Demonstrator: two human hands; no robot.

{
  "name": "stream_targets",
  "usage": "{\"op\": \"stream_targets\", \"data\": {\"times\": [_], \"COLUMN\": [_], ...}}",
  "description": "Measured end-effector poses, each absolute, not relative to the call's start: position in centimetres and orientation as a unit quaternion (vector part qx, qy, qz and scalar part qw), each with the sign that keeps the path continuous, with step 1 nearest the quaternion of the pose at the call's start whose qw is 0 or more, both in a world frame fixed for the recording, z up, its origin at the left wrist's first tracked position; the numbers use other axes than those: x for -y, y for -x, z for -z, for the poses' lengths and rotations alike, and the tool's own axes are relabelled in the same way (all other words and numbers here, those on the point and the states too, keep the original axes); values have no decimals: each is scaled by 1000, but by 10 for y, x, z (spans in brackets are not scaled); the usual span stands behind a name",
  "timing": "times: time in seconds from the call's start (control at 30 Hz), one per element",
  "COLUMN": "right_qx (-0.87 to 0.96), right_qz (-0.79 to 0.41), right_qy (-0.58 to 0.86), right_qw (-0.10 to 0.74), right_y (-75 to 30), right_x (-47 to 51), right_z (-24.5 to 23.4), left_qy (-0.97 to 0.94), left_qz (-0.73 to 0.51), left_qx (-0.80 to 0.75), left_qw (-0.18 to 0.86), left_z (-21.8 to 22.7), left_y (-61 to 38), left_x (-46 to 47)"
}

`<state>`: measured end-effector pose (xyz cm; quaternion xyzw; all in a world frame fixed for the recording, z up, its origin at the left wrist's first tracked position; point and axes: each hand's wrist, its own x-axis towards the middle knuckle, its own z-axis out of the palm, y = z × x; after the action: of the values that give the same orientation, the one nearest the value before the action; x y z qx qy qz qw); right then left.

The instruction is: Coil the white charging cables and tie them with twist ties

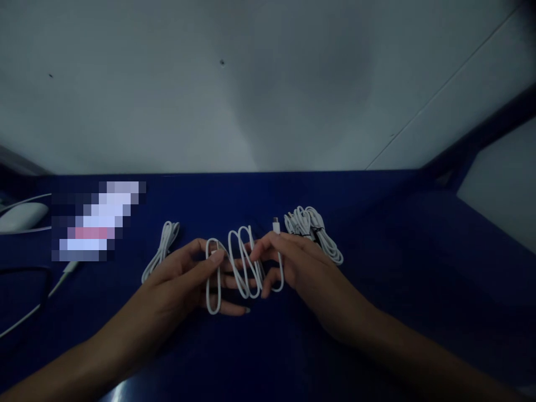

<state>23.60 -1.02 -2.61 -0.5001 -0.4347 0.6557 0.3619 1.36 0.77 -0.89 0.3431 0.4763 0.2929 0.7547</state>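
Observation:
Between my two hands a white charging cable (243, 265) hangs in several loose loops above the blue table. My left hand (188, 273) pinches one end of it under the thumb, with the other fingers stretched out beneath the loops. My right hand (299, 259) has its fingers curled round the other end, and a small plug (276, 224) with a metal tip sticks up past them. Behind my left hand lies a folded white cable (162, 251). Just beyond my right hand rests a pile of bundled white cables (316, 229), with dark ties on them, partly hidden by the hand.
On the left a blurred-out bright screen (100, 220) has a white cable (54, 287) plugged into its lower end. A white rounded object (23, 216) sits at the far left edge. A pale wall (188, 100) rises behind the blue table (251, 357).

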Motion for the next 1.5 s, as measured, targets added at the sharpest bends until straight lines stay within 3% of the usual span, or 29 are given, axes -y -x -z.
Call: {"op": "stream_targets", "data": {"times": [0.3, 1.5], "right_qx": [476, 592], "right_qz": [-649, -633], "right_qy": [460, 363], "right_qw": [375, 341], "right_y": [-236, -243], "right_x": [10, 7], "right_z": [25, 43], "left_qy": [-433, -441], "left_qz": [-256, -245], "left_qx": [-436, -416], "left_qw": [746, 756], "left_z": [20, 28], "left_y": [-6, -2], "left_x": [-15, -16]}}
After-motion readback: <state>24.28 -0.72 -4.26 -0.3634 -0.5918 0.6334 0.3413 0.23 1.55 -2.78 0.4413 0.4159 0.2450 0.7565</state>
